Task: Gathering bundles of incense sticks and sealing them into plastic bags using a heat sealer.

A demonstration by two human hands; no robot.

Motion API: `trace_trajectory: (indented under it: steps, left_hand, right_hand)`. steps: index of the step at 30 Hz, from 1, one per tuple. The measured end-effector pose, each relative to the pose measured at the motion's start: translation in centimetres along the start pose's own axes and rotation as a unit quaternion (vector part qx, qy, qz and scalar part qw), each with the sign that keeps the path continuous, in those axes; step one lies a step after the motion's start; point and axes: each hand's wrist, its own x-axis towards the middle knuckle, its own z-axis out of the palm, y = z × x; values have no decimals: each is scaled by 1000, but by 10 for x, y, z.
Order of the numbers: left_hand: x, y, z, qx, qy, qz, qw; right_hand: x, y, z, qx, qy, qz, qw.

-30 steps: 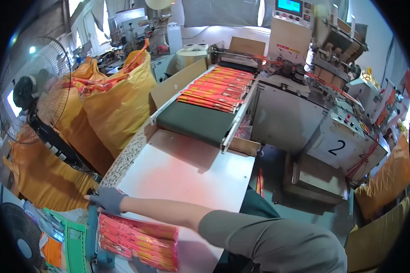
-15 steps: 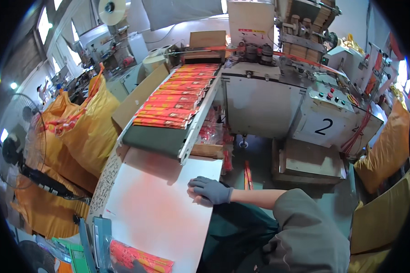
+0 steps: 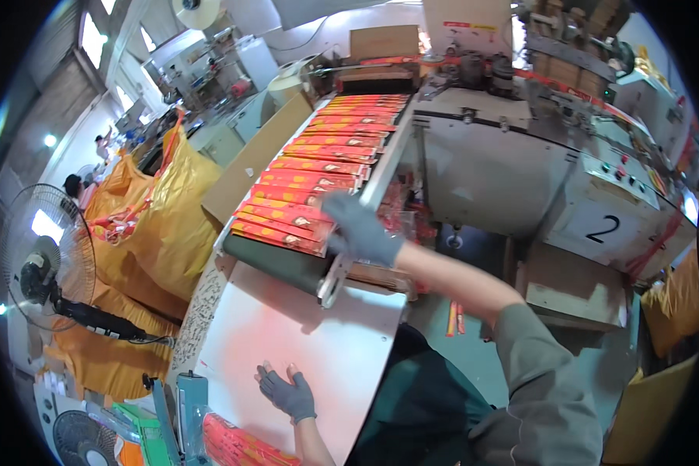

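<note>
Left hand [image 3: 289,394] was spread, empty, over board [image 3: 346,338]. Right hand [image 3: 360,229] was at packets [image 3: 307,179] on belt [image 3: 276,259]; blurred, grip unclear.

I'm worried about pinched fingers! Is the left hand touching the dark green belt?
Apart. The head view shows it: a stretch of white tabletop lies between the left hand and the dark green belt.

From the head, one wide fisheye view faces down and forward over the near white tabletop [image 3: 342,334] toward red packets [image 3: 312,165].
</note>
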Motion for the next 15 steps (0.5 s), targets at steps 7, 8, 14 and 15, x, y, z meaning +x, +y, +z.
trace_trajectory:
  steps: [7, 8, 14, 15]
  left_hand:
    - [39, 11, 13, 75, -22, 49, 996]
    - [44, 10, 13, 91, -18, 37, 995]
    - [74, 10, 30, 107, -38, 3, 994]
    - [78, 9, 31, 113, -41, 1, 993]
  right_hand:
    - [113, 198, 25, -307, -63, 229, 922]
    - [123, 215, 23, -309, -109, 269, 906]
    - [113, 311, 3, -533, -69, 255, 804]
    - [115, 312, 1, -520, -54, 302, 798]
